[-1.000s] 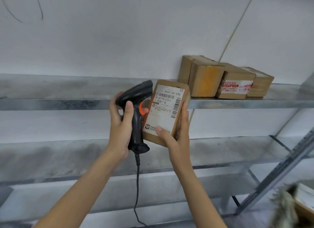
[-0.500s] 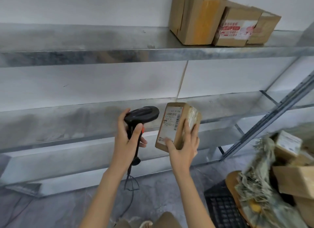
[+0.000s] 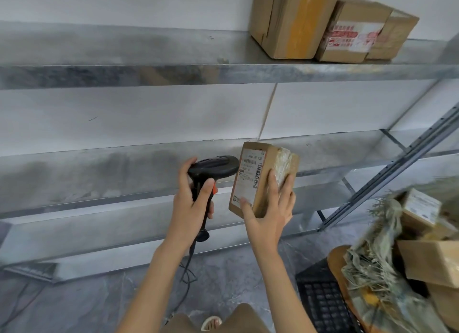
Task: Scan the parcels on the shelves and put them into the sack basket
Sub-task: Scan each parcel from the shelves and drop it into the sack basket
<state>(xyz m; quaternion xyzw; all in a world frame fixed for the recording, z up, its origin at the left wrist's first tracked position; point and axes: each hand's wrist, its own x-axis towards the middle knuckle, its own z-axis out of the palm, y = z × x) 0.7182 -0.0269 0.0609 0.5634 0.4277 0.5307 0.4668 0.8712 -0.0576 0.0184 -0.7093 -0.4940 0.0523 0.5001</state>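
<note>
My right hand (image 3: 269,209) grips a small brown parcel (image 3: 264,177) upright, its white barcode label turned to the left. My left hand (image 3: 191,201) holds a black barcode scanner (image 3: 213,167) by its handle, thumb near the orange trigger, the scanner's head almost touching the label. Three more cardboard parcels (image 3: 330,25) stand together on the top shelf (image 3: 223,70) at the upper right. The sack basket (image 3: 372,265), a frayed woven sack that holds several parcels, sits at the lower right.
Metal shelves run across the view against a white wall; the middle shelf (image 3: 99,169) lies behind my hands. A slanted shelf upright (image 3: 402,169) stands at the right. A black plastic crate (image 3: 323,303) lies on the grey floor beside the sack. The scanner's cable (image 3: 186,268) hangs down.
The view has tilted down and right, so the sack basket now shows. Both hands have come down from the top shelf's height to the middle shelf, with scanner and parcel still together.
</note>
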